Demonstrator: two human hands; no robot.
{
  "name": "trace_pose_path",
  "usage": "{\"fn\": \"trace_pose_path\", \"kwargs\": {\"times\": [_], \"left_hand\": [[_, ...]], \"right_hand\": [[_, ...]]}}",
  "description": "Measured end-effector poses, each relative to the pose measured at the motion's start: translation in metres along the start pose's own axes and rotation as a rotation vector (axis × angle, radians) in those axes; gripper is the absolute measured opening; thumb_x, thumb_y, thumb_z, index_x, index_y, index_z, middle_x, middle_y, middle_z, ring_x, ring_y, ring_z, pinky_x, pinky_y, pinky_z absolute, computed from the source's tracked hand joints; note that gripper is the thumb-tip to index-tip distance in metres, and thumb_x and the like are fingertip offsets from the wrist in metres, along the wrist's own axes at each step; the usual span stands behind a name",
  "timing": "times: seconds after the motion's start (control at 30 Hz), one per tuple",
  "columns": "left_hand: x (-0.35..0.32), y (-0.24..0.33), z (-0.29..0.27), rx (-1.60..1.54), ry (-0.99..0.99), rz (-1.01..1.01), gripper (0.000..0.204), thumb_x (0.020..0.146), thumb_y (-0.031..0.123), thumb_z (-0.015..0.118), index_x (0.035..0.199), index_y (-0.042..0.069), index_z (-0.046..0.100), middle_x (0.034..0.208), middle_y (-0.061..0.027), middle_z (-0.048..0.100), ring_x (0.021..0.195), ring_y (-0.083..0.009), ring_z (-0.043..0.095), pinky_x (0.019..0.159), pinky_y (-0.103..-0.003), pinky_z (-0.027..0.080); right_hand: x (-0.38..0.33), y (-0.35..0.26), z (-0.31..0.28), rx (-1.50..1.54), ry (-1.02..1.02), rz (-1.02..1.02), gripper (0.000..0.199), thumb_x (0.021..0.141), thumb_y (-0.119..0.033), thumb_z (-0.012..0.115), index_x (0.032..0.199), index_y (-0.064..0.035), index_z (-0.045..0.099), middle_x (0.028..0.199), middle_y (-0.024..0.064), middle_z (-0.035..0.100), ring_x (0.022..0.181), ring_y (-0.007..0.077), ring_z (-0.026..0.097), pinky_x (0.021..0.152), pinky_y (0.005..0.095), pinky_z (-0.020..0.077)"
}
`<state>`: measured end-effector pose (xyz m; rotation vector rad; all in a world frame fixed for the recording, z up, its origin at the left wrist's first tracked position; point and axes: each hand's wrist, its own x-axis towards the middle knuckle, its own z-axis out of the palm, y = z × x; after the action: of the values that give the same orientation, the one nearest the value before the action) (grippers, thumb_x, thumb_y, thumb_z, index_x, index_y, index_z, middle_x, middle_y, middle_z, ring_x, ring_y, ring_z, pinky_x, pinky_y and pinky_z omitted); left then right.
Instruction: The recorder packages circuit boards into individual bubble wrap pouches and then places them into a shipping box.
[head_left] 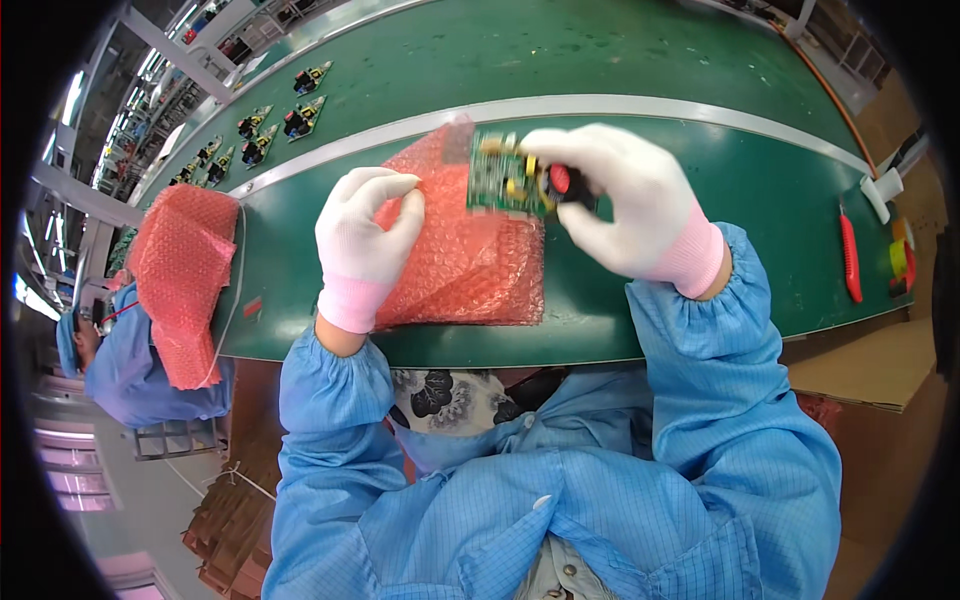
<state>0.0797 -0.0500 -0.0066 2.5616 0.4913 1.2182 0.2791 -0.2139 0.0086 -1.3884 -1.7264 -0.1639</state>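
Observation:
A green circuit board [487, 183] with yellow parts and a large black-and-red component is gripped at its right end by my right hand [640, 195]. The board is held up over the far right part of a red bubble wrap bag [470, 270], which lies on the green bench. My left hand [368, 235] has its thumb and index finger pinched together on the upper left side of that bag. White gloves with pink cuffs cover both hands. The board's underside is hidden.
More red bubble wrap bags [185, 270] hang over the bench's left edge. Several circuit boards [298, 120] stand on the green line beyond the pale rail [560, 105]. A red cutter [850, 258] and tape rolls [897, 262] lie at right. Another person [150, 365] sits at far left.

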Motion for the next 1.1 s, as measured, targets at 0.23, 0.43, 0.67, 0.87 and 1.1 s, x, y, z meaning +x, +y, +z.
{"fn": "trace_pose_path", "kwargs": {"times": [0.23, 0.43, 0.67, 0.87, 1.1], "left_hand": [[0.009, 0.030, -0.001, -0.053, -0.204, 0.213, 0.013, 0.070, 0.001, 0.071, 0.081, 0.005, 0.068, 0.083, -0.0089, 0.065, 0.079, -0.0240, 0.063, 0.071, -0.033, 0.051], [0.025, 0.035, 0.016, -0.209, -0.140, 0.165, 0.012, 0.070, 0.002, 0.071, 0.081, 0.003, 0.067, 0.085, -0.0102, 0.064, 0.079, -0.0246, 0.063, 0.070, -0.032, 0.050], [0.028, 0.004, -0.003, -0.412, -0.205, 0.003, 0.017, 0.086, 0.006, 0.062, 0.101, 0.000, 0.067, 0.100, -0.0091, 0.067, 0.093, -0.0143, 0.062, 0.083, -0.026, 0.048], [0.000, -0.119, 0.002, -0.202, 0.265, -0.284, 0.031, 0.094, 0.019, 0.057, 0.117, -0.002, 0.060, 0.110, -0.0102, 0.065, 0.098, -0.0159, 0.061, 0.088, -0.027, 0.047], [-0.030, -0.171, 0.014, -0.007, 0.179, -0.490, 0.034, 0.089, 0.026, 0.060, 0.113, 0.003, 0.064, 0.103, -0.0131, 0.068, 0.095, -0.0225, 0.065, 0.086, -0.032, 0.049]], "right_hand": [[-0.007, 0.004, 0.018, 0.058, 0.024, 0.120, 0.069, 0.069, 0.006, 0.060, 0.135, -0.0108, 0.047, 0.088, 0.0093, 0.064, 0.065, 0.0165, 0.056, 0.063, 0.0263, 0.0489], [-0.007, -0.002, 0.030, 0.346, -0.171, 0.170, 0.074, 0.074, 0.005, 0.056, 0.143, -0.0098, 0.034, 0.111, 0.0147, 0.064, 0.091, 0.0246, 0.065, 0.079, 0.0306, 0.0511], [-0.008, 0.004, 0.029, 0.332, 0.013, 0.228, 0.057, 0.080, 0.007, 0.044, 0.137, -0.0035, 0.044, 0.094, 0.0107, 0.065, 0.088, 0.0165, 0.063, 0.081, 0.0280, 0.0507], [0.004, 0.015, 0.034, 0.101, 0.369, 0.006, 0.042, 0.083, 0.010, 0.045, 0.121, -0.0021, 0.058, 0.103, 0.0089, 0.062, 0.087, 0.0138, 0.060, 0.078, 0.0259, 0.0495], [0.032, -0.018, 0.070, -0.271, -0.581, -0.177, 0.043, 0.070, 0.003, 0.061, 0.109, -0.0153, 0.064, 0.109, 0.0106, 0.058, 0.093, 0.0307, 0.058, 0.081, 0.0390, 0.0493]]}}
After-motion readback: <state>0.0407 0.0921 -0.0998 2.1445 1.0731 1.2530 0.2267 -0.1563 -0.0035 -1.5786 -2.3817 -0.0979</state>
